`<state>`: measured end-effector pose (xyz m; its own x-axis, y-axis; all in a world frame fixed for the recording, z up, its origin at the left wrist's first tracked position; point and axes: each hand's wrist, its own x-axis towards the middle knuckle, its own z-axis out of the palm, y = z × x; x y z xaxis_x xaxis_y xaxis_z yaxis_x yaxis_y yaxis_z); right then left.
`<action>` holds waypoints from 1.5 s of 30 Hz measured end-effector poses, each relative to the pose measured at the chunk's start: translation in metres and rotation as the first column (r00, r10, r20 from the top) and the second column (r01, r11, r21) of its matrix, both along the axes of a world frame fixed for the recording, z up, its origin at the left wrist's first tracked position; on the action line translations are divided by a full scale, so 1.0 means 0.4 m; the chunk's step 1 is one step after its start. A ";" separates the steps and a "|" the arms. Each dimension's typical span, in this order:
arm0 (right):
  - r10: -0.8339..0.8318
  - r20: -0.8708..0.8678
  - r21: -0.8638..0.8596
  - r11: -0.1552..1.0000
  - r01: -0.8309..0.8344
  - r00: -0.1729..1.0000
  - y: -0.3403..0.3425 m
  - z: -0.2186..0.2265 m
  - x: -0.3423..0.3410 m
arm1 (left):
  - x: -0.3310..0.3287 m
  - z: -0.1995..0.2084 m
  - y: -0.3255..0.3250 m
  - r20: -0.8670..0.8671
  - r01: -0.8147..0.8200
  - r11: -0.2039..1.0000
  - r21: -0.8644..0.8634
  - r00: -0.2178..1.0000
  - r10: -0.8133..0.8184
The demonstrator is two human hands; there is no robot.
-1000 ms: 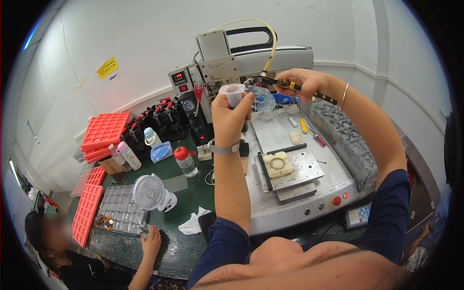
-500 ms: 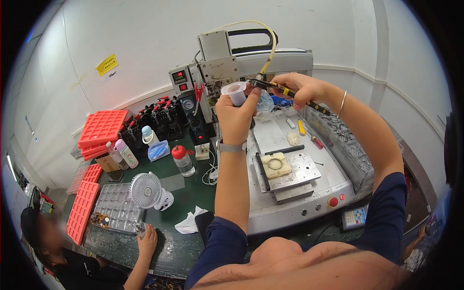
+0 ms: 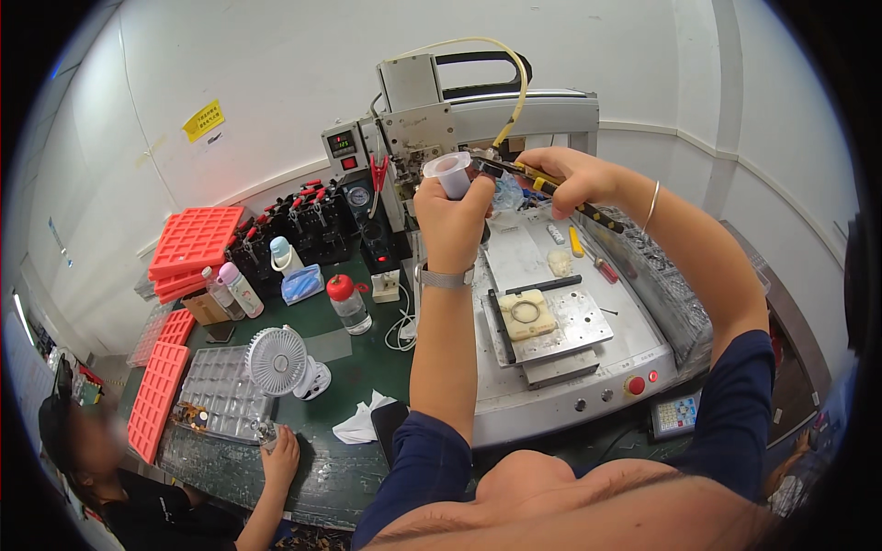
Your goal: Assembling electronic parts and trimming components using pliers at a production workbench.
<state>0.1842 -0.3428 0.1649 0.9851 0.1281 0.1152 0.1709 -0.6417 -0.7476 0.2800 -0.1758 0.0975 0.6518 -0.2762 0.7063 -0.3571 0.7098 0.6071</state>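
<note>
My left hand is closed around a white, translucent syringe-like barrel, its flanged open end tilted up. In my right hand is a pair of pliers with black and yellow handles. The jaws reach the fitting just right of the barrel, near the lower end of a yellowish tube; my fingers partly cover that spot, so I cannot tell what exactly they grip. Below both hands, a ring lies on a cream-coloured block, fixed on the metal plate of a bench machine.
On the machine bed lie a yellow tool and a red-handled screwdriver. Clear trays line its right side. Left on the green table stand a fan, a red-capped bottle and red trays. A co-worker's hand holds a small part.
Both hands have shifted very slightly to the right in the picture, along with the whole machine. The barrel and pliers stay held, and the pliers have turned a little.
</note>
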 end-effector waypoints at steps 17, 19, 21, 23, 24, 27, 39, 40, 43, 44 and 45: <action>0.022 -0.035 0.131 0.991 -0.017 0.999 0.012 0.006 -0.015 | 0.028 -0.005 0.006 0.139 0.105 0.994 0.019 0.985 -0.107; 0.034 -0.007 0.125 0.992 -0.033 0.999 0.002 0.000 -0.014 | 0.031 -0.008 0.003 0.149 0.107 0.994 0.012 0.983 -0.108; 0.047 0.024 0.090 0.995 -0.049 0.999 -0.015 0.005 -0.022 | 0.032 -0.014 -0.001 0.152 -0.043 0.996 0.075 0.988 0.031; 0.059 0.050 0.054 0.997 -0.062 0.997 -0.027 0.013 -0.027 | 0.056 -0.026 -0.017 0.236 -0.209 0.972 0.105 0.955 0.180; 0.035 0.073 -0.029 0.999 -0.033 0.997 -0.031 0.019 -0.030 | 0.059 -0.027 -0.017 0.259 -0.226 0.961 0.158 0.949 0.181; -0.002 0.117 -0.200 0.979 0.026 0.993 -0.020 0.038 -0.037 | 0.074 -0.026 -0.004 0.263 -0.238 0.938 0.250 0.950 0.171; -0.075 0.393 -0.503 0.817 0.282 0.917 -0.021 0.050 -0.041 | 0.060 -0.025 0.006 0.154 0.160 0.891 0.425 0.957 -0.245; -0.096 0.364 -0.508 0.813 0.284 0.926 -0.013 0.055 -0.044 | 0.062 -0.029 0.005 0.198 0.112 0.863 0.492 0.951 -0.236; -0.135 0.246 -0.498 0.832 0.245 0.960 -0.003 0.071 -0.048 | 0.062 -0.035 -0.015 0.218 0.059 0.887 0.458 0.960 -0.177; -0.139 0.246 -0.497 0.832 0.248 0.959 -0.007 0.072 -0.048 | 0.061 -0.031 -0.021 0.231 0.059 0.906 0.418 0.958 -0.170; -0.163 0.207 -0.475 0.845 0.244 0.965 -0.010 0.073 -0.048 | 0.060 -0.031 -0.021 0.232 0.063 0.906 0.419 0.957 -0.173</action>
